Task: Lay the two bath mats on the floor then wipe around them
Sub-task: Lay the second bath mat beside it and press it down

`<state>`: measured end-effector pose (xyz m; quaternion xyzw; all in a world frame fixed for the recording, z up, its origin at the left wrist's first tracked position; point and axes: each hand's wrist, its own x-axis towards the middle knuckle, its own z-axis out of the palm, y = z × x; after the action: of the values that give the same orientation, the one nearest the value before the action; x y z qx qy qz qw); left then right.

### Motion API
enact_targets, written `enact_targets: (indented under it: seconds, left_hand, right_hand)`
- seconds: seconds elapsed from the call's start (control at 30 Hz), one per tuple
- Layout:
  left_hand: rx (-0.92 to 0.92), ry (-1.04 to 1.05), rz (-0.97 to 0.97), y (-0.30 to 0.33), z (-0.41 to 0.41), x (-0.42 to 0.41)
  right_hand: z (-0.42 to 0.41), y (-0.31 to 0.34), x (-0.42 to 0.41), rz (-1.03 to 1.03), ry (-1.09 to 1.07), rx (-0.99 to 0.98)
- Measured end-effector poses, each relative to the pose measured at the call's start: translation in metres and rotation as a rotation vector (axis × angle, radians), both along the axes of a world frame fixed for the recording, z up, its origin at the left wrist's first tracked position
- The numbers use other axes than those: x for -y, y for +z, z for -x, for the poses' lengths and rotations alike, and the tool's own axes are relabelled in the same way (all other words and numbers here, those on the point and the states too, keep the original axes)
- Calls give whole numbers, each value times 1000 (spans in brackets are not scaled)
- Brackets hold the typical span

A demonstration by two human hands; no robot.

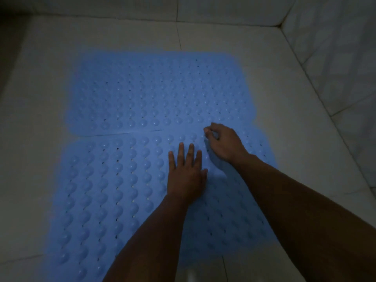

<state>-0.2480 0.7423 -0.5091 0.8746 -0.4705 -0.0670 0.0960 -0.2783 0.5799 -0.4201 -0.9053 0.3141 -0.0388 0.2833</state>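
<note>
Across the middle of the frame, two blue bath mats already lie flat on the pale tiled floor (40,94), so the laying half of the task looks close to done. Starting at the left, the near mat (101,190) fills the lower left and centre of the picture, its rows of raised bumps and small drain holes facing up, and its lower edge runs out of view at the bottom. Above it, the far mat (154,92) sits in the upper centre, and the two meet edge to edge along a thin seam that runs across the middle of the frame; at the left end a sliver of floor shows between them, while further right they appear to touch or overlap slightly, though the dim light makes that hard to settle. Moving right, the left hand (186,176) lies flat on the near mat with its fingers spread and straight, pressing it down. Just beside it to the right, the right hand (224,142) is at the seam, thumb and fingertips curled together in a pinching grip on the near mat's upper edge, apparently nudging it into line. No cloth or wiper is in view, so the wiping around the mats seems not yet begun.
</note>
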Motion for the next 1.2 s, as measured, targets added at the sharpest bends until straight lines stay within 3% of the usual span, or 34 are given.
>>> enact_targets:
  seconds: [0.23, 0.47, 0.57, 0.63, 0.7, 0.83, 0.97, 1.2]
  left_hand:
    - [14, -41, 6, -19, 9, 2]
    - [-56, -61, -77, -13, 9, 4]
    - [-174, -62, -175, -5, 6, 9]
    - [-346, -60, -246, 9, -6, 17]
    - [-447, -62, -211, 27, -21, 13]
    - [-259, 95, 73, 41, -46, -34]
    - [-82, 222, 89, 35, -63, -78]
    - [70, 266, 42, 17, -85, -97]
  right_hand:
    - [-4, -48, 39, 105, 6, 78]
    - [14, -56, 56, 123, -35, 91]
    - [21, -47, 53, 113, -31, 41]
    - [20, -36, 43, 90, -28, 10]
    - [20, -23, 24, 72, -17, -13]
    - [17, -16, -30, -8, 10, -55]
    - [1, -40, -93, 46, 151, -196]
    - [2, -97, -145, 353, 175, -198]
